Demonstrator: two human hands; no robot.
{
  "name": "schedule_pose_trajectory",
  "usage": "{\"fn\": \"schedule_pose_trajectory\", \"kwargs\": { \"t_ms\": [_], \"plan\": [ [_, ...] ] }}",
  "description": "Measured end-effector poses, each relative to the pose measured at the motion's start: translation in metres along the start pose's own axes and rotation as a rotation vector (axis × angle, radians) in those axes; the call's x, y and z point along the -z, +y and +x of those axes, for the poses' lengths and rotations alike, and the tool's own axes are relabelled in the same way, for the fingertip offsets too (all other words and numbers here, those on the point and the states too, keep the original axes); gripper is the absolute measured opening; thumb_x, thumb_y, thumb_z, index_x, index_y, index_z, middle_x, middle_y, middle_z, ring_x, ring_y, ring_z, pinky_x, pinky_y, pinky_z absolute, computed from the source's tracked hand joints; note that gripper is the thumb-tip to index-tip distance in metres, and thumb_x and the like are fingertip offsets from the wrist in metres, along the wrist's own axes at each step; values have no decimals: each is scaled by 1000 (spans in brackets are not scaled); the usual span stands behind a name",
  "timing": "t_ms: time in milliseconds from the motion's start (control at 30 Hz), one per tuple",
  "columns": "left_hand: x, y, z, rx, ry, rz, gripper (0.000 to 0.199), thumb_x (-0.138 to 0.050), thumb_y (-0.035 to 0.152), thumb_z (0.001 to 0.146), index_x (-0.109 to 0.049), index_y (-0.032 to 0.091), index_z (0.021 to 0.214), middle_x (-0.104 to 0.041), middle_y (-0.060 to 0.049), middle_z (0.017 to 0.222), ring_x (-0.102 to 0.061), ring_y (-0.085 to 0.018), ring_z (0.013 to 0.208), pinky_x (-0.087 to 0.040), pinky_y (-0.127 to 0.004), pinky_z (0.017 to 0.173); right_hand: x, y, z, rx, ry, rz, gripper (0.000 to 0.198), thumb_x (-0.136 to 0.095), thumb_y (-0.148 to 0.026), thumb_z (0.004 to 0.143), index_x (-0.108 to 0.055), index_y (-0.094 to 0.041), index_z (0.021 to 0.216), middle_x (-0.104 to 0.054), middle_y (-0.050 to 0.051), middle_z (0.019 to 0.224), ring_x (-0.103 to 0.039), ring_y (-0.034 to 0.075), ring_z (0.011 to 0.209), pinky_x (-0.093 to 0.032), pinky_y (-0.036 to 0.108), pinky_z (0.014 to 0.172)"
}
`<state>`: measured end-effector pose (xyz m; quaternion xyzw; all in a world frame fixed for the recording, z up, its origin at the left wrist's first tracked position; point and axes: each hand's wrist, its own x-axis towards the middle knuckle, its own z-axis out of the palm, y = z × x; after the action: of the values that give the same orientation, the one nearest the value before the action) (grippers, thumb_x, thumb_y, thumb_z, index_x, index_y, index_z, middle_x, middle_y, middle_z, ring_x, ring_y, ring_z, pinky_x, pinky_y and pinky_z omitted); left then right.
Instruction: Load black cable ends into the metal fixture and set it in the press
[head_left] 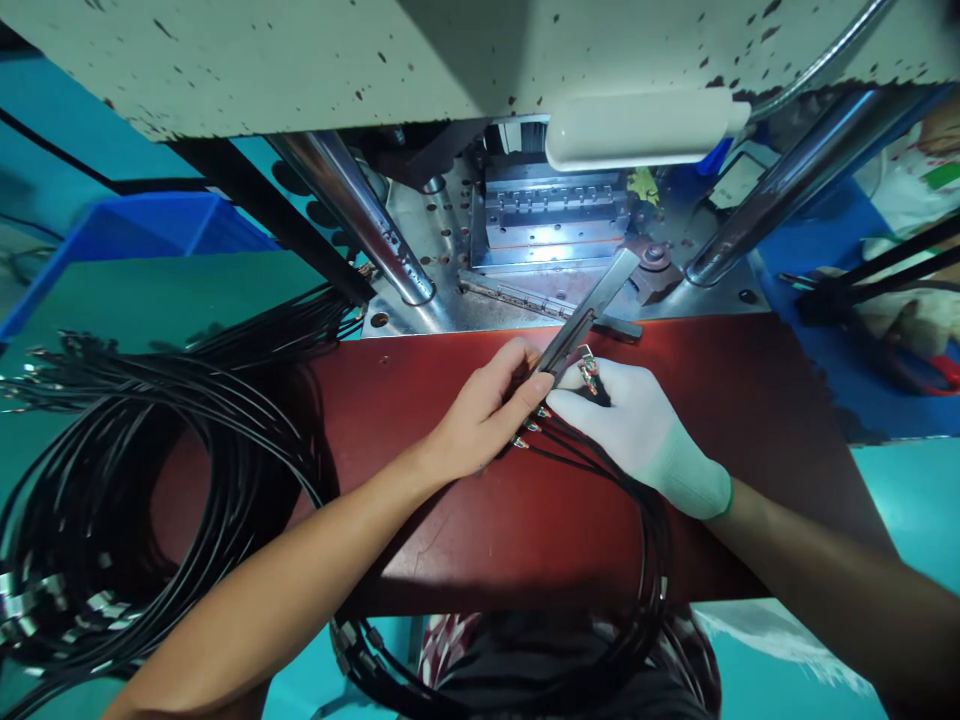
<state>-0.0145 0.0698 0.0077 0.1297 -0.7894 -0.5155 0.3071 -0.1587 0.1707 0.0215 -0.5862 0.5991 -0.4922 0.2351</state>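
My bare left hand point(487, 410) is closed round the lower end of a long grey metal bar point(596, 300), which slants up to the right. In a white glove, my right hand point(645, 425) pinches a black cable whose bare metal connector end point(588, 368) sticks up between thumb and fingers. Several other black cables point(581, 455) with similar metal ends run beneath both hands and curve down over the table edge. Behind the held bar, a second slotted metal bar point(517, 296) lies on the press plate. Whether the connector touches the held bar I cannot tell.
A mould block point(555, 215) sits lit on the press bed point(442, 240), between two steel columns point(375, 225). A white lamp point(637, 130) hangs above. Coiled black cables point(217, 440) lie left on the red board point(450, 540). A blue bin point(165, 225) stands far left.
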Motion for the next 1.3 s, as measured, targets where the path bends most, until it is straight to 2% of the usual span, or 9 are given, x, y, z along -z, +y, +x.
{"fn": "schedule_pose_trajectory", "kwargs": {
  "t_ms": [200,333,467,533,633,867,1067,1167,1300],
  "plan": [
    [1,-2,1,77,8,-156,30,-55,45,92,-47,17,84,-47,2,70,-43,-9,62,-36,-22,56,9,-5,3,-48,-111,-98,22,-58,-35,88,-65,-16,80,-65,-1,75,-57,11,69,-43,23,66],
    [4,-4,3,134,5,-231,33,-58,47,90,-46,17,83,-50,3,69,-46,-8,58,-37,-20,52,29,-3,6,-144,-101,-296,31,-65,-45,82,-65,-19,98,-65,0,79,-59,14,72,-44,26,67],
    [4,-4,3,185,-11,-275,35,-60,50,88,-46,17,85,-54,2,72,-49,-7,56,-37,-19,48,50,10,6,-168,-79,-359,44,-72,-46,76,-62,-21,111,-67,1,82,-61,16,68,-44,28,63],
    [4,-4,3,193,-17,-292,35,-60,49,88,-46,17,85,-54,3,71,-49,-7,54,-38,-19,48,56,11,6,-147,-77,-348,43,-75,-41,72,-62,-20,108,-68,2,85,-61,16,68,-44,27,61],
    [4,-4,2,210,-12,-305,36,-61,50,87,-45,18,85,-53,3,70,-47,-6,53,-39,-19,48,58,2,7,-125,-72,-327,27,-72,-33,74,-63,-18,95,-66,2,78,-59,15,66,-41,26,57],
    [6,-7,2,216,-28,-335,34,-60,49,88,-48,17,87,-53,3,70,-47,-6,54,-38,-18,49,37,-8,6,-189,70,-152,18,-73,-33,72,-67,-17,77,-68,0,71,-62,15,69,-45,27,67],
    [5,-6,3,209,-62,-389,32,-59,47,89,-50,16,87,-52,3,70,-47,-6,54,-37,-18,49,21,-7,-1,-41,97,-182,16,-64,-29,81,-68,-17,71,-65,-1,63,-58,13,60,-42,26,62],
    [5,-5,3,210,-63,-395,32,-59,46,89,-49,16,86,-50,4,69,-46,-6,53,-37,-17,49,21,-8,-1,-34,48,-204,22,-59,-24,84,-64,-16,64,-62,-2,59,-57,11,57,-41,25,61],
    [5,-4,2,222,-63,-392,32,-60,47,89,-48,17,85,-49,4,68,-45,-6,53,-36,-18,48,23,-9,1,-108,-40,-59,25,-57,-25,86,-61,-17,63,-61,-2,57,-58,11,55,-43,24,62]
  ]
}}
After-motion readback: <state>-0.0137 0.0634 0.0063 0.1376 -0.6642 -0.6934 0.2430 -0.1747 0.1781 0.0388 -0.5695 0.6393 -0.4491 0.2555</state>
